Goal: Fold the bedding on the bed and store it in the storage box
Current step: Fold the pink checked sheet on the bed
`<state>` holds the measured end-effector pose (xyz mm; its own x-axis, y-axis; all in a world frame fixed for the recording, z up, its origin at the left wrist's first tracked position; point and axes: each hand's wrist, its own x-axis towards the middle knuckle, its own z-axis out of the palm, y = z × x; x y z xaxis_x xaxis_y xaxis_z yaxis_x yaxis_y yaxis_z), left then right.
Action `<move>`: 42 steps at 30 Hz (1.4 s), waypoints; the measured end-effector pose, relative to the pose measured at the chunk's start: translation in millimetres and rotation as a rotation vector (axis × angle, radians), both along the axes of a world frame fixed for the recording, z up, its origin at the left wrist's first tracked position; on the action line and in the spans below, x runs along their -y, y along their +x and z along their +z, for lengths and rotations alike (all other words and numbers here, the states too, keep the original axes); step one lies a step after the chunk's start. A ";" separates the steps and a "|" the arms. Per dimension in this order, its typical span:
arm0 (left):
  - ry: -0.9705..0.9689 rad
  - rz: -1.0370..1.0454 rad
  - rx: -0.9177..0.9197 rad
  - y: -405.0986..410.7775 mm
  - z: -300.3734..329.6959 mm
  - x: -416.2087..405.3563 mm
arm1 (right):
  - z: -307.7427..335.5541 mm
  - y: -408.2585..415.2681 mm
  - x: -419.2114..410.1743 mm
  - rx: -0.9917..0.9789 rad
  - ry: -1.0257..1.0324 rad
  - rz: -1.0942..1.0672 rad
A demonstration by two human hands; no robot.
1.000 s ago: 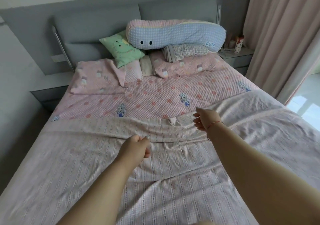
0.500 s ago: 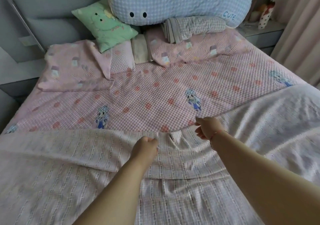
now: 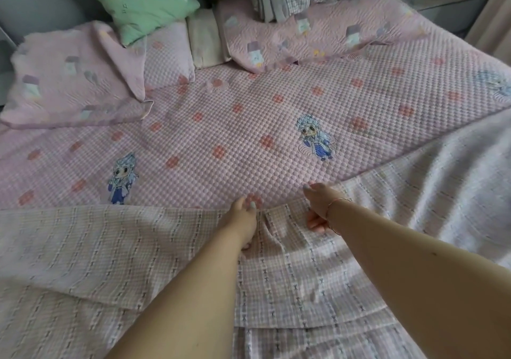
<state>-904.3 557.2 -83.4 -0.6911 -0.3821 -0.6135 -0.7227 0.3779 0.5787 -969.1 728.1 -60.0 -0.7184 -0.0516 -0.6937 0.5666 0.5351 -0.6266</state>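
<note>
- The blanket (image 3: 138, 253), a pale checked woven one, lies spread over the near part of the bed, its far edge turned back on itself in a band that runs from side to side just short of the pink sheet (image 3: 249, 126).
- The left hand (image 3: 242, 220) sits at the middle of that edge, fingers curled and apparently pinching the cloth; the exact grip is hidden beneath the hand.
- The right hand (image 3: 318, 206) is just beside it, thumb reaching onto the edge, the other fingers curled under; whether they hold cloth I cannot tell.
- Judged step: gathering the far edge to make the first fold. To do it well, grip both layers of the hem, keep the hands level, and draw the edge straight so the sides line up without wrinkles.
- Beyond lie two pink pillows (image 3: 69, 82) and a green cushion (image 3: 138, 1).
- No storage box is in view.
</note>
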 end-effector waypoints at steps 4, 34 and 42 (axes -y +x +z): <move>-0.012 0.106 0.083 -14.3 -6.8 1.4 | -3.3 -13.8 3.0 0.051 0.115 0.129; -0.527 -0.449 0.005 88.3 -22.5 -39.1 | -35.4 62.5 0.1 -0.248 0.263 0.497; -0.089 -0.337 0.187 129.2 12.6 -41.9 | -12.6 124.8 -20.4 -0.097 0.261 0.575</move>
